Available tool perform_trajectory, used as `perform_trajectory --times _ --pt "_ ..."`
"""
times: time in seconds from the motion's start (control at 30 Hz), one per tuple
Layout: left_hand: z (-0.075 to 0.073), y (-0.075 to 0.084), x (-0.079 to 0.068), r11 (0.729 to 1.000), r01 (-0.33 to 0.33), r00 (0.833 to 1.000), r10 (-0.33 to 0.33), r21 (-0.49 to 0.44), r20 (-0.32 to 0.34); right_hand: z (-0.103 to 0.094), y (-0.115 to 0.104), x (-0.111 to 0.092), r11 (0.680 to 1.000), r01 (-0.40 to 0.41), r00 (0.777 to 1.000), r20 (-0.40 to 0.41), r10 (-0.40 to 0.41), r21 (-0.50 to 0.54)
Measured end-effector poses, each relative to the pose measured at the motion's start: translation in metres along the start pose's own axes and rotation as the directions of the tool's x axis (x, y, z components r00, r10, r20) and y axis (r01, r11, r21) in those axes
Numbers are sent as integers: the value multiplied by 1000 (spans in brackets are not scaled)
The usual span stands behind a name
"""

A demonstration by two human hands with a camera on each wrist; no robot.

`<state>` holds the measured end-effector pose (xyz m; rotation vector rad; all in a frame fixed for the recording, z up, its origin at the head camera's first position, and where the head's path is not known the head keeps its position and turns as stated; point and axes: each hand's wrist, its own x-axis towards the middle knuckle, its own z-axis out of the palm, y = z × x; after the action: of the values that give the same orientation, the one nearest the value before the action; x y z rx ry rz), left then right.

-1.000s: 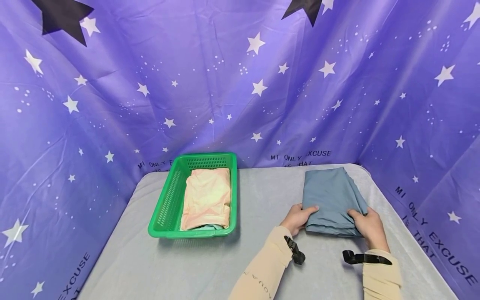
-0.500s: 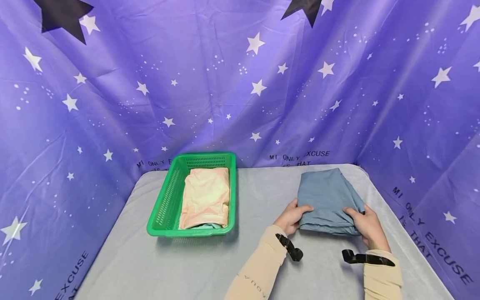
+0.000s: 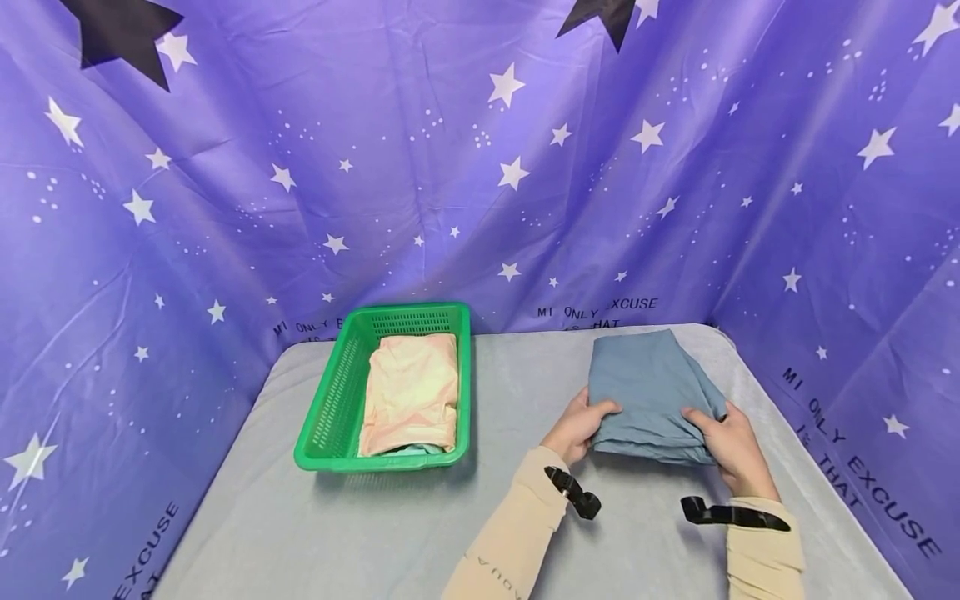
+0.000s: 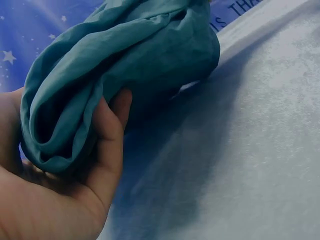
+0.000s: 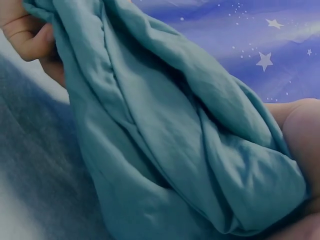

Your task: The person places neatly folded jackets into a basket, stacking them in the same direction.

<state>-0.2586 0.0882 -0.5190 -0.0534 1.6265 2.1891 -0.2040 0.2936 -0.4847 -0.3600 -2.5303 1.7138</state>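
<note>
A folded blue-grey garment is held between both hands over the right side of the table. My left hand grips its near left edge, thumb on top and fingers underneath. On the near right edge my right hand grips it the same way. The left wrist view shows the rolled layers of the garment raised above the tabletop, with a shadow below. In the right wrist view the loose folds of the garment hang between the two hands.
A green plastic basket stands on the left half of the grey cloth-covered table. In it lies a folded pale pink garment, with some mint-green cloth under its near edge. A purple star-printed curtain encloses the back and sides.
Both hands have moved the folded garment slightly left, the left hand shifting most. The grip on it is kept. The basket and its contents stay in place.
</note>
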Motion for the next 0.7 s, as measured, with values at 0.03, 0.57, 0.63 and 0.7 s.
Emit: perform_trajectory --times 0.03,0.57,0.63,0.7 --pt "-1 2 -1 1000 -4 1000 4 3 -3 1 -1 0 1000 5 1000 -3 -5 11" --pt "-15 32 -12 983 -134 987 143 125 -68 22 -23 1 980 3 1000 -13 -1 199" --pt "-17 36 -14 979 -149 984 161 142 -73 24 -26 2 977 2 1000 -16 2 213" --pt "-18 40 -17 977 -158 982 170 145 -77 26 -28 2 974 -2 1000 -20 7 226"
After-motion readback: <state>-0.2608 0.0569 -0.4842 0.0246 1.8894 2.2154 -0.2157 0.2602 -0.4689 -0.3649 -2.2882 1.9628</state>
